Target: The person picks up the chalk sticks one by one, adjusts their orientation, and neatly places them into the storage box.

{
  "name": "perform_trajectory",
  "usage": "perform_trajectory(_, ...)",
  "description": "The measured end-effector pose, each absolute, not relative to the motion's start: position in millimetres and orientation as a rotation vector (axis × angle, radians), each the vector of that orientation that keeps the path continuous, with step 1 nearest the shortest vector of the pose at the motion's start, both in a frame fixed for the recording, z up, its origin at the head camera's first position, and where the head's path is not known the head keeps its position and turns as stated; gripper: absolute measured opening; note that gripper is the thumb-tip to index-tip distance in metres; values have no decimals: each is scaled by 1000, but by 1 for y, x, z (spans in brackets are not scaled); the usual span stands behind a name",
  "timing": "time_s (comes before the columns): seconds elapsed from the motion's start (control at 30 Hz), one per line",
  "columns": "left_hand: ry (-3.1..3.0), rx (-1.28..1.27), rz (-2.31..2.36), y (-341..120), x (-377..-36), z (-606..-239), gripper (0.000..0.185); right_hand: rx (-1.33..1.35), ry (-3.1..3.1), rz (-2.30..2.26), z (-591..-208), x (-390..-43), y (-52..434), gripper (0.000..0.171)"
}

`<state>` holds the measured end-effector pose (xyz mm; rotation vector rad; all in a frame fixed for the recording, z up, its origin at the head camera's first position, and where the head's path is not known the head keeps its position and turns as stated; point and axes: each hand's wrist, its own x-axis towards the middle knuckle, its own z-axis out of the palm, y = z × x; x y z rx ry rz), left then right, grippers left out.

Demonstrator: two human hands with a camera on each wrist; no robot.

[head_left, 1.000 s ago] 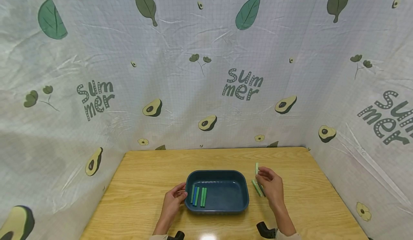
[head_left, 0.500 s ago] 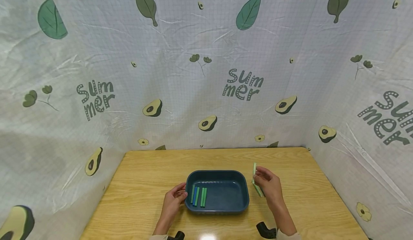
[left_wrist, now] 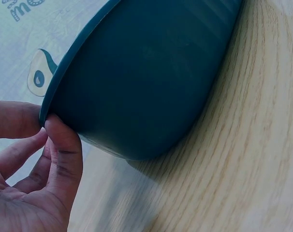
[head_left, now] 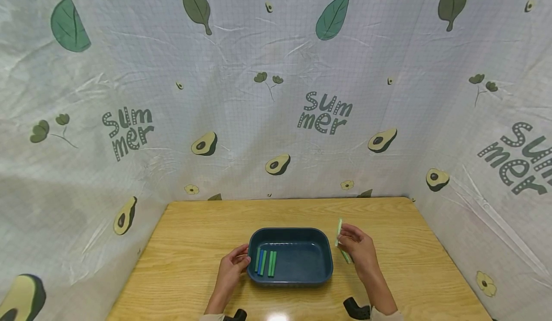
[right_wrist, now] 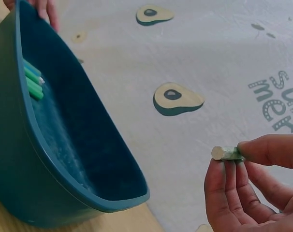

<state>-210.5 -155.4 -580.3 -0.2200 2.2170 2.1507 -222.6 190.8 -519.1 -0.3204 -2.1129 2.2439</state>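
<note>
Our right hand (head_left: 361,249) has a pale green stick (head_left: 339,229) pinched in thumb and fingers, held up just beside the blue tray (head_left: 304,263); our left hand (head_left: 231,267) grips its opposite rim (left_wrist: 64,63). Looks like brittle chalk, so we'd pinch gently, steady the tray and clear any edges.

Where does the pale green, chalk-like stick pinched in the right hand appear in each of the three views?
Head: the pale green, chalk-like stick is below and right of centre, pinched by the right hand.
Left wrist: not in this picture.
Right wrist: below and right of centre, one round end showing.
Shared landmark: the dark blue-green, plastic-looking, rounded-rectangular tub, visible in all three views.
</note>
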Motion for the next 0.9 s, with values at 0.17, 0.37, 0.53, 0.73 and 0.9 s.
perform_trajectory(0.17, 2219, -212, 2153, -156, -211, -581, 44, -313, -2087, 2300, -522, -223, 190, 45)
perform_trajectory(0.37, 2222, -220, 2145, -157, -213, -581, 43, -287, -2049, 2368, -527, -223, 189, 45)
perform_trajectory(0.53, 2213, -215, 2145, -158, -214, -581, 43, -275, -2024, 2412, -530, -225, 189, 42)
perform_trajectory(0.73, 2209, -205, 2146, -159, -215, -582, 44, -276, -2031, 2446, -527, -226, 188, 45)
perform_trajectory(0.9, 2213, -192, 2150, -159, -216, -583, 44, -251, -2009, 2503, -524, -228, 188, 46)
